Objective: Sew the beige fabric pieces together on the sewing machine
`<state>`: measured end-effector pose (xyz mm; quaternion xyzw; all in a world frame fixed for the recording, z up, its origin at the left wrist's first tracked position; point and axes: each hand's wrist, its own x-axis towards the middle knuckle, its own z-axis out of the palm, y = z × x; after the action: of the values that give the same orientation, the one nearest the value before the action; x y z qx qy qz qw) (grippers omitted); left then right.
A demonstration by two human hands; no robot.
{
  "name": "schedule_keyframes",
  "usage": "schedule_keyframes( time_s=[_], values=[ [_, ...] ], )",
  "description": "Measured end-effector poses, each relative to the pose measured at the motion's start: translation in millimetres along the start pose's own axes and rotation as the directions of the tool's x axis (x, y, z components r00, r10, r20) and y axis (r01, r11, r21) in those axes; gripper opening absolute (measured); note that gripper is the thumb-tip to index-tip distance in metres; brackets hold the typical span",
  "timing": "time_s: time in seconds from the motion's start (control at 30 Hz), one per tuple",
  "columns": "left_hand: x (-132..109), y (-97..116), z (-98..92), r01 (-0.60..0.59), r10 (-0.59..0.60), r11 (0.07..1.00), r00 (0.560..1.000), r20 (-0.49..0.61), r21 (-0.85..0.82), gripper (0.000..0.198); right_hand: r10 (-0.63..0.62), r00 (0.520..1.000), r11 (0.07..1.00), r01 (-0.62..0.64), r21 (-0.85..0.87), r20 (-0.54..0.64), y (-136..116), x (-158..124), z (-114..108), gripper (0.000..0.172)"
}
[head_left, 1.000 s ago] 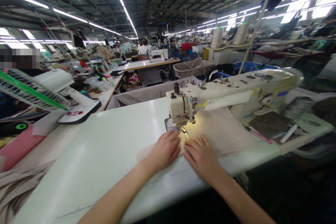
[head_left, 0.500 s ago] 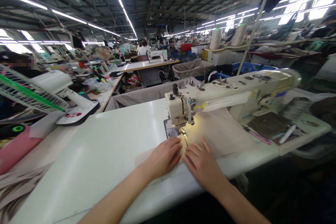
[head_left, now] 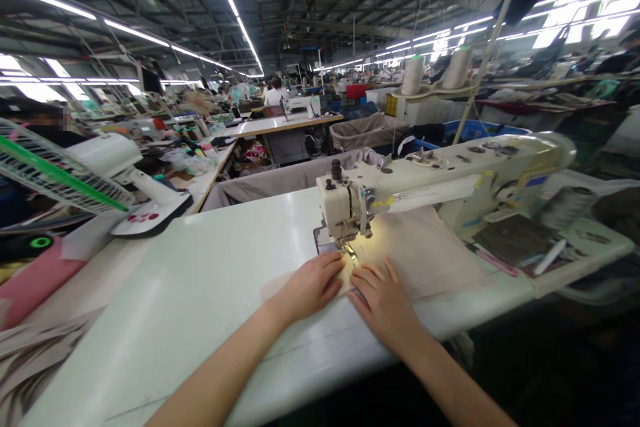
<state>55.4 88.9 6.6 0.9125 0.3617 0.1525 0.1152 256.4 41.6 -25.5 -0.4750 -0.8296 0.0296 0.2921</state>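
A cream sewing machine [head_left: 450, 180] stands on a pale green table [head_left: 200, 280], its lamp lighting the needle area. A beige piece of fabric [head_left: 425, 253] lies under the machine's head and spreads to the right. My left hand [head_left: 313, 285] lies flat on the fabric just left of the needle, fingers stretched forward. My right hand [head_left: 383, 300] lies flat on the fabric right beside it, fingers pointing at the presser foot. Both hands press the cloth down and hold nothing.
A white desk fan [head_left: 100, 173] with a green guard stands at the left table edge. A grey cloth bin [head_left: 280, 177] hangs behind the table. Thread cones [head_left: 413, 73] stand at the back right. Tools and papers [head_left: 525, 240] lie right of the machine. Other workers sit far back.
Both hands stay flat on the fabric before the needle, shifting only slightly back and forth. The view has wobbled a little.
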Motion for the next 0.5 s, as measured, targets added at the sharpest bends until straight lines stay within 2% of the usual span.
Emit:
schedule_keyframes(
  time_s=[0.3,0.5],
  values=[
    [-0.1,1.7,-2.0,-0.002,0.002,1.000,1.000,-0.007,-0.020,0.034,-0.007,1.000,1.000,0.007,0.011,0.027,0.8,-1.3,-1.5,0.015],
    [4.4,-2.9,-3.7,-0.002,0.002,0.998,1.000,-0.001,0.056,0.032,0.008,0.999,1.000,-0.007,-0.005,0.050,2.0,3.1,-2.2,0.017]
  ],
)
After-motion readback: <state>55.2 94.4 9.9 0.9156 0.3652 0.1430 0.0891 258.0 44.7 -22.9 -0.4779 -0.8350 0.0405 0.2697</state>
